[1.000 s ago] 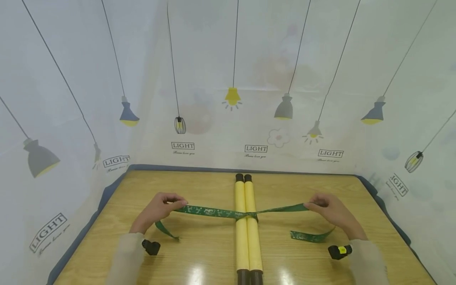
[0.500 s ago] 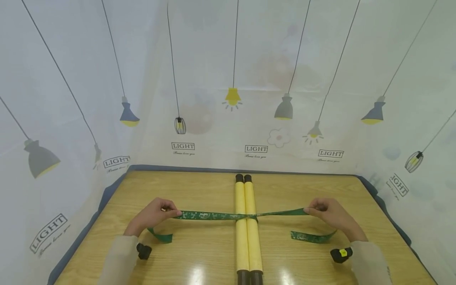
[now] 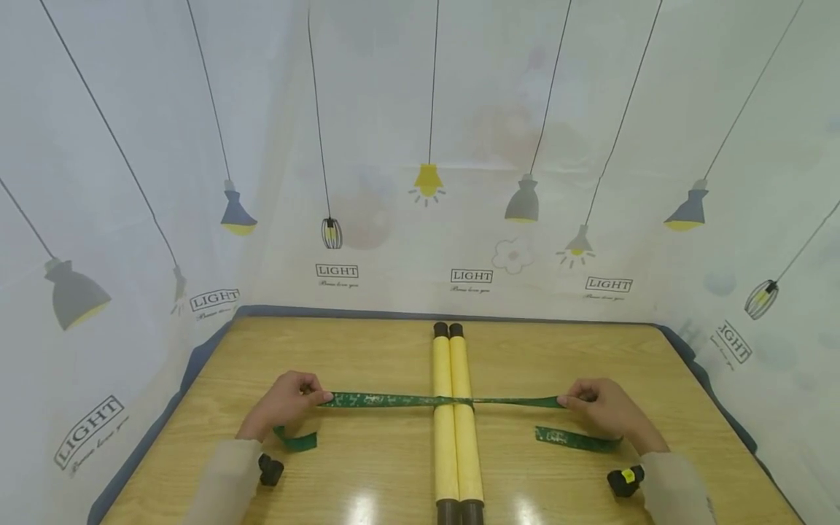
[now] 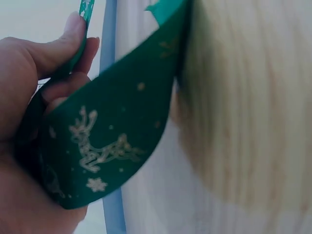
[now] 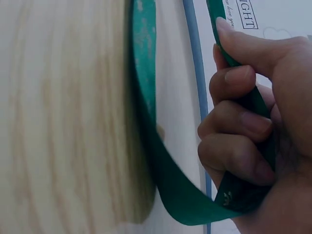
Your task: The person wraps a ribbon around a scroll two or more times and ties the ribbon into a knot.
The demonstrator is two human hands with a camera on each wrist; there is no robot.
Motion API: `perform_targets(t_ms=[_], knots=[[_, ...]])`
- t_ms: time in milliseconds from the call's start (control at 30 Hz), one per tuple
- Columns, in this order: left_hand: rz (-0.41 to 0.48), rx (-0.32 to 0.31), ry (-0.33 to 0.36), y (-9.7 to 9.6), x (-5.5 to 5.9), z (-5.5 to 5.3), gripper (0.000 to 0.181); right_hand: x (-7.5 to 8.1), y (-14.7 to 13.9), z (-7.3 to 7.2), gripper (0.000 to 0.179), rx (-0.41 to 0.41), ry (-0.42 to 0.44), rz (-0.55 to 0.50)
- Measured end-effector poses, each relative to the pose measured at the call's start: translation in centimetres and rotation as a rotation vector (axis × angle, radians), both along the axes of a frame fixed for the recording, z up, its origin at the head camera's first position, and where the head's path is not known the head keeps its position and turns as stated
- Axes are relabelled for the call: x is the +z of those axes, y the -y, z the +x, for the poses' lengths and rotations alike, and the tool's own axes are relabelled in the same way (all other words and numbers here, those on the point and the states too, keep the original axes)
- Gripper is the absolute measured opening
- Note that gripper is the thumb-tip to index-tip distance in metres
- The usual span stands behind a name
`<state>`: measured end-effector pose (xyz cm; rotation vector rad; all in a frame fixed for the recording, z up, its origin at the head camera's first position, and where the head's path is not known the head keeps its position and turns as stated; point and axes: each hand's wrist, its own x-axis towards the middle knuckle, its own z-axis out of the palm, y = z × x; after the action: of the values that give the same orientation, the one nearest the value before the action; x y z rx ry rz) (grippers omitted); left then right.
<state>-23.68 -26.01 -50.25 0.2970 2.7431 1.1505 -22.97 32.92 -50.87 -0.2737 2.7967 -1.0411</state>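
Two yellow sticks (image 3: 446, 445) with dark end caps lie side by side down the middle of the table. A green ribbon (image 3: 387, 400), printed with pale reindeer and snowflakes, crosses over itself on top of them and stretches out to both sides. My left hand (image 3: 285, 401) pinches its left length between thumb and forefinger. My right hand (image 3: 607, 410) pinches the right length, with the other fingers curled over the ribbon in the right wrist view. Loose ribbon tails hang below each hand. In the left wrist view the ribbon (image 4: 107, 141) loops under the palm.
The wooden table (image 3: 367, 350) has a blue-grey edge along the wall covering (image 3: 394, 292), which is printed with hanging lamps. A small black wrist camera (image 3: 270, 470) sits at the left cuff, another black wrist camera (image 3: 623, 481) at the right cuff.
Both hands have come slightly nearer and lower, the left also a little outward. The ribbon between them now runs straighter and flatter across the sticks.
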Motion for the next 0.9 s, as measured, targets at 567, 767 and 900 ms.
perform_targets(t_ms=[567, 767, 900], knots=[[-0.16, -0.013, -0.02, 1.6, -0.5, 0.8, 0.016, 0.3, -1.9, 0.3, 0.028, 0.002, -0.028, 0.072], [-0.166, 0.036, 0.023, 4.1, 0.2, 1.3, 0.021, 0.3, -4.4, 1.0, 0.03, -0.05, -0.038, 0.139], [-0.228, 0.09, 0.03, 6.1, 0.8, 1.6, 0.021, 0.3, -6.8, 1.2, 0.032, -0.08, -0.07, 0.208]])
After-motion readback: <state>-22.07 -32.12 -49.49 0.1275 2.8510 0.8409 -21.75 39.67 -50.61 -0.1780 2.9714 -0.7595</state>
